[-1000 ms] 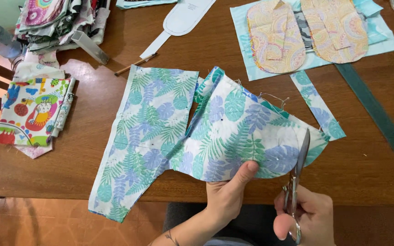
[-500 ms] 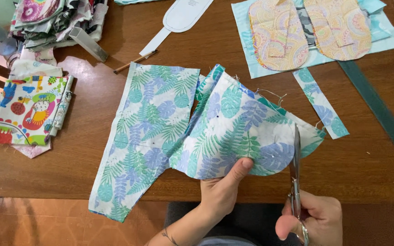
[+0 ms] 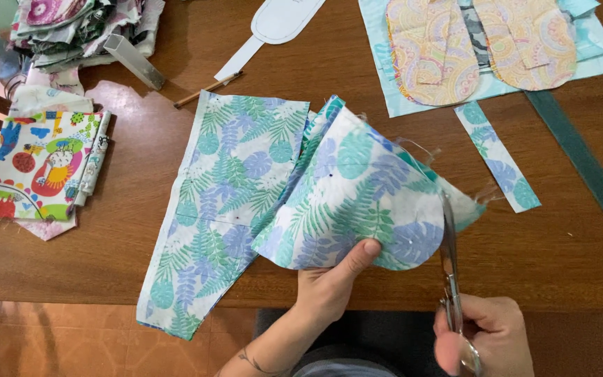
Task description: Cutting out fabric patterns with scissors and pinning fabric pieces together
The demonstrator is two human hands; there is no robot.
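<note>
Steel scissors [image 3: 449,258] sit in your right hand [image 3: 486,338], fingers closed through the handles, blades pointing away from you along the right edge of the leaf-printed blue and green cotton fabric [image 3: 357,195]. Your left hand [image 3: 329,286] pinches that fabric's rounded near edge, thumb on top, just left of the blades. Farther off on the brown wooden table [image 3: 567,258] lie pastel paisley sole-shaped pieces [image 3: 430,52].

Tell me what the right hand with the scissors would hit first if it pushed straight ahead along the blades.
The right hand points the scissors up the table. They would first meet the leaf-print fabric already at the blades, probably then the narrow strip; depth is unclear.
</note>
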